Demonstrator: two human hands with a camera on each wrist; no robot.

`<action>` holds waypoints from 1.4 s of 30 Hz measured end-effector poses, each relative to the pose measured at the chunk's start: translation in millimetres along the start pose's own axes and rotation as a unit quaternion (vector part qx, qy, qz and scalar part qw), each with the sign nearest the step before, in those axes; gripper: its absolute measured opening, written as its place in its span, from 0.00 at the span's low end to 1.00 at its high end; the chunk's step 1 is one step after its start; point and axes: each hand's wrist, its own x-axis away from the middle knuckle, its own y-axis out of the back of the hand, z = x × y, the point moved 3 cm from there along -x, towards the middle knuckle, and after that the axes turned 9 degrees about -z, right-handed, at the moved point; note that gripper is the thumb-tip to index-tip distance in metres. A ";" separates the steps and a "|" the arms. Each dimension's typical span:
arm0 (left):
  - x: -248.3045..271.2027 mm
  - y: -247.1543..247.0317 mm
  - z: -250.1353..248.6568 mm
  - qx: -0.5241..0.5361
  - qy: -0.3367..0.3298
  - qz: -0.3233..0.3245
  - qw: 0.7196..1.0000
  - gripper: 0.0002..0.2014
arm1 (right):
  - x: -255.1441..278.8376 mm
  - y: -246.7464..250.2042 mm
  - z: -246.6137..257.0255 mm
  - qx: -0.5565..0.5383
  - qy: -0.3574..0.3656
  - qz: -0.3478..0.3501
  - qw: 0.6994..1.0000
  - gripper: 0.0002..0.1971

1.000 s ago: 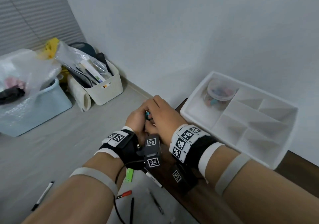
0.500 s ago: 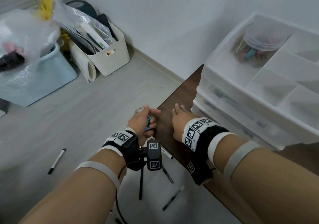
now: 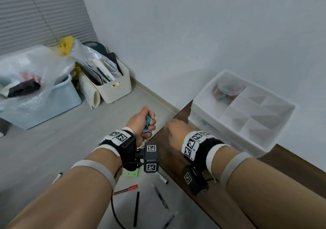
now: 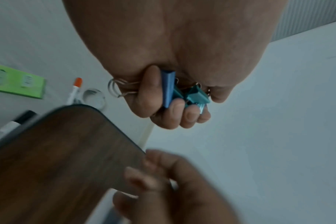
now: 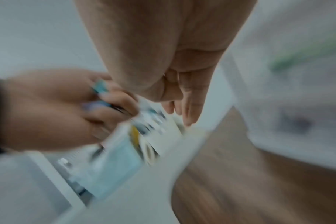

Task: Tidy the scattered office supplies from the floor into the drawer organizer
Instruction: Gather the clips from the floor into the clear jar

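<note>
The left hand (image 3: 141, 123) is curled in a tight grip round a bunch of binder clips (image 4: 182, 94), held above the floor (image 3: 53, 149) just left of the table (image 3: 176, 158) corner. The left wrist view shows the clips best: one blue clip lies across the fingers (image 4: 163, 115), two or more teal ones sit behind it toward the thumb, and silver wire handles stick out on the far side of the fist. The right hand (image 3: 176, 130) is just beside it over the table edge; its fingers hang straight and relaxed, grip open, holding nothing in the right wrist view, though that picture is blurred.

The white organizer (image 3: 247, 116) stands on the table to the right, near the wall, its top tray split into several compartments. The far left compartment holds a clear tub (image 3: 227, 87) with coloured bits inside, too small to tell.

On the floor below the arms lie a green pad (image 3: 132, 173), a red-capped pen (image 3: 126, 190), a black pen (image 3: 136, 209), a white marker (image 3: 162, 177) and two more dark pens (image 3: 160, 197)
</note>
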 end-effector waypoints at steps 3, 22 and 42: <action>15.5 -30.8 -34.2 -0.023 -0.036 0.019 0.999 0.20 | 16.8 71.2 14.5 -0.055 0.041 -0.124 0.990 0.16; 35.9 -89.8 -38.3 -0.159 -0.129 0.058 0.977 0.21 | 20.1 142.3 -100.3 0.095 -0.200 -0.215 0.951 0.28; 30.1 11.3 10.5 0.086 0.035 0.193 0.977 0.38 | -2.3 66.0 32.6 -0.177 0.032 -0.154 0.972 0.32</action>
